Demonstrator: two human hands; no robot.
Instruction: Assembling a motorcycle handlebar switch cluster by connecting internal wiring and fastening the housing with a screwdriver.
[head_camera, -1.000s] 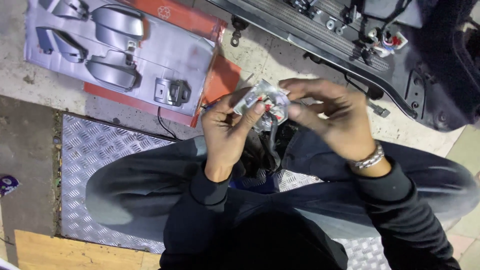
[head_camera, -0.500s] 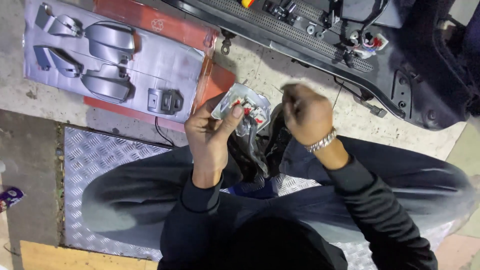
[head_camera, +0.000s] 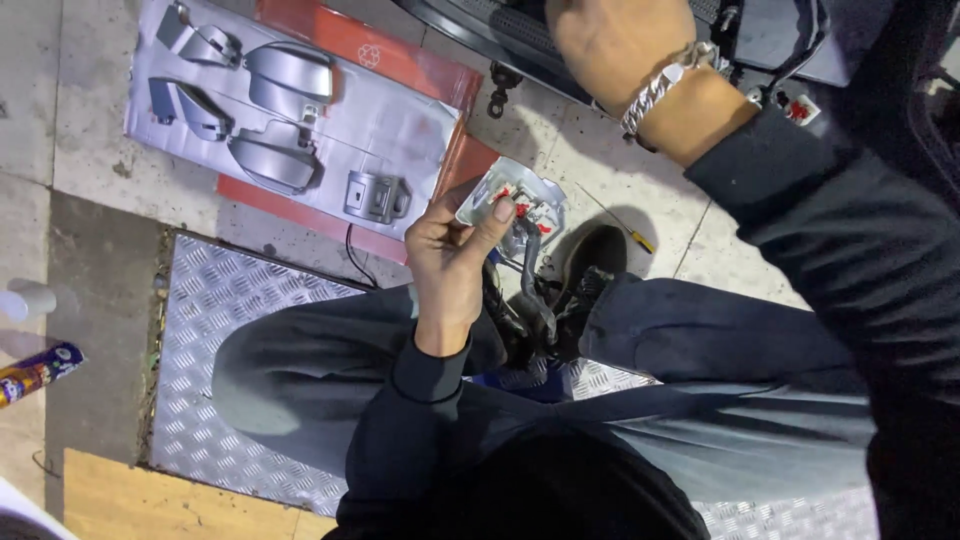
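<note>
Head view, looking down: we see the left hand (head_camera: 450, 262) pinching a small silver switch housing (head_camera: 512, 200) with red bits inside, thumb on its near face, fingers (head_camera: 440, 215) curled behind it. A black cable bundle (head_camera: 532, 280) hangs from the part, down past the thumb toward a black shoe (head_camera: 590, 270). The right hand (head_camera: 615, 45) is up and away at the top edge, over the dark vehicle body (head_camera: 800, 50); only its back and a silver bracelet (head_camera: 660, 85) show, so we cannot tell if it is clenched or released.

Doing it well, as we judge it: keep the pinch firm on the housing edges, not on the red inner pieces, and leave slack in the cable so it does not tug the part out of the grip. One-handed hold looks a bit loose, so steady it against the knee if needed.

Around: beyond the left fingers lies a grey moulded tray (head_camera: 290, 130) of silver parts on red card (head_camera: 360, 45). A thin screwdriver with a yellow handle (head_camera: 620, 225) lies on the tiled floor (head_camera: 620, 170) just right of the housing. Checker plate (head_camera: 220, 300) sits under the legs. Far left of the fingers, a small colourful wrapper (head_camera: 35, 372) and a white cylinder (head_camera: 30, 298).

In the way: the knees and dangling cable crowd the space below the fingers.
</note>
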